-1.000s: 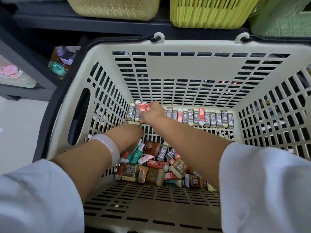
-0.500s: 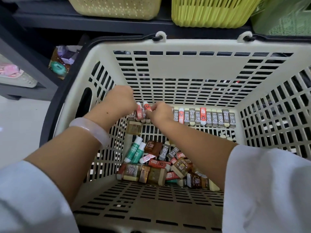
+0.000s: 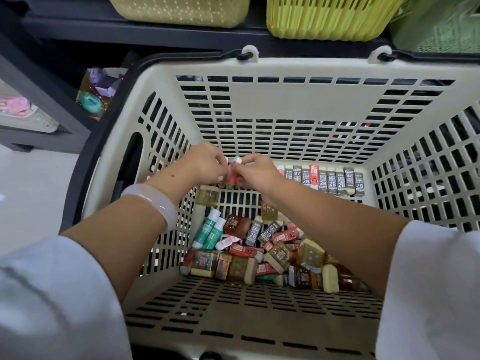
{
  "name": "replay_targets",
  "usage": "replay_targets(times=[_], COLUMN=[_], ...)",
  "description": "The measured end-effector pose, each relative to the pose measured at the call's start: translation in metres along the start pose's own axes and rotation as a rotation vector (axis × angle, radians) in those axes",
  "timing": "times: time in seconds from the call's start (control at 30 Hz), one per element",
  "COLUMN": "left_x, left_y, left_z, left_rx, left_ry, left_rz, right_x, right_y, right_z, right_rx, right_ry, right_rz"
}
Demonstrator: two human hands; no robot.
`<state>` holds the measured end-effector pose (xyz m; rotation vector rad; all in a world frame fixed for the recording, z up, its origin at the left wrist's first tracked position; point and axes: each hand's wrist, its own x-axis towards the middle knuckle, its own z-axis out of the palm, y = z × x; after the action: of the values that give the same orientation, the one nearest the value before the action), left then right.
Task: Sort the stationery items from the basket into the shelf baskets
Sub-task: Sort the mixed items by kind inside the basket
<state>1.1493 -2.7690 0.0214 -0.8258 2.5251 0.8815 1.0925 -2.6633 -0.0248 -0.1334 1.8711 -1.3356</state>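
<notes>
Both my hands reach deep into a cream slotted shopping basket [image 3: 285,105]. My left hand [image 3: 201,165] and my right hand [image 3: 255,171] meet at the far wall, their fingertips pinching small red-and-white erasers [image 3: 233,175] between them. A row of grey 2B erasers [image 3: 332,181] stands upright along the far wall to the right. A loose pile of brown, red and grey erasers [image 3: 272,253] lies on the basket floor, with two green-and-white erasers [image 3: 211,232] at its left.
Above the basket a dark shelf carries a pale yellow basket [image 3: 181,9], a bright lime basket [image 3: 330,16] and a green one [image 3: 439,24]. A lower shelf at the left holds a packaged teal item [image 3: 91,101]. A white floor [image 3: 31,183] lies at the left.
My left hand rose from the pile on the basket floor to the far wall and joined my right hand on the red-and-white erasers. My right hand stayed near the row.
</notes>
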Motion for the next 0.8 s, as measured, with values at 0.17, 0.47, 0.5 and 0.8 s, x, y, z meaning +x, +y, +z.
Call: replay_targets(times=[0.17, 0.47, 0.5, 0.8], left_x=[0.004, 0.009, 0.008, -0.011], left_y=[-0.010, -0.018, -0.018, 0.015], left_z=[0.009, 0.015, 0.016, 0.037], left_rx=[0.495, 0.586, 0.588, 0.474], left_ry=[0.032, -0.182, -0.175, -0.276], left_rz=[0.053, 0.141, 0.142, 0.441], right_x=[0.014, 0.029, 0.027, -0.030], right_y=[0.006, 0.005, 0.005, 0.021], right_z=[0.002, 0.016, 0.013, -0.054], right_rx=[-0.382, -0.603, -0.618, -0.952], right_ry=[0.157, 0.245, 0.246, -0.174], right_rz=[-0.112, -0.135, -0.136, -0.430])
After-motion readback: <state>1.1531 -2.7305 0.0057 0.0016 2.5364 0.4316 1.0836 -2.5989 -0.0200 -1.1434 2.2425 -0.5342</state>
